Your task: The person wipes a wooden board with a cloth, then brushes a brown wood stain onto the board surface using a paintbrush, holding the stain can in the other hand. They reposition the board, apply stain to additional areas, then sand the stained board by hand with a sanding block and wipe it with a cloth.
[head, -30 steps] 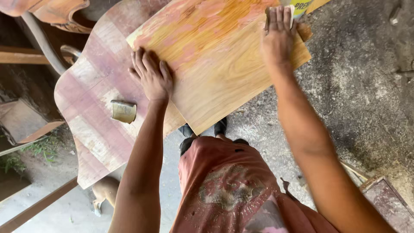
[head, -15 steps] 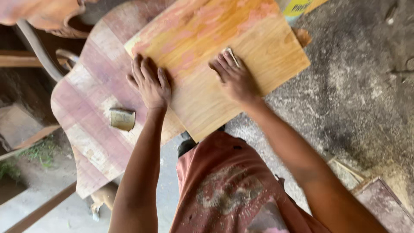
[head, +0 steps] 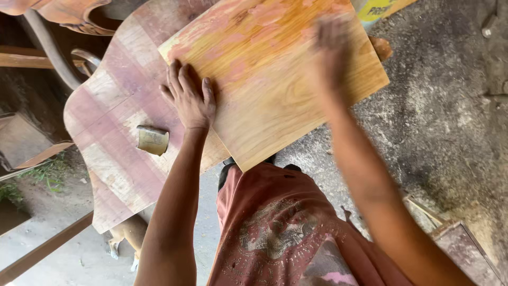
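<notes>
- Under both hands lies a flat, light brown wooden board with pink and orange patches, set at a slant on a curvy, reddish-purple striped wooden counter.
- The left hand is spread wide and flat. Its fingers press down on the near left edge of the board. This grip holds nothing; it only pushes down.
- The right hand is over the far right part of the board. It is blurry, so I cannot tell if its grip is wide or closed, or if something is under the palm.
- The board's long side runs from the far left corner down to the near right corner. Most of the board lies to the right of the left hand and on the near side of the right hand.
- The right hand is nearer to the middle and far end of the board. The left hand is nearer to the board's left edge.
- Just to the left of the left wrist, on the counter, sits a small folded tan piece, maybe sanding paper. It is near the left hand but not touching it, and well apart from the right hand.
- Below the arms is the person's faded red shirt.
- To the right of the right arm is grey, dusty floor.
</notes>
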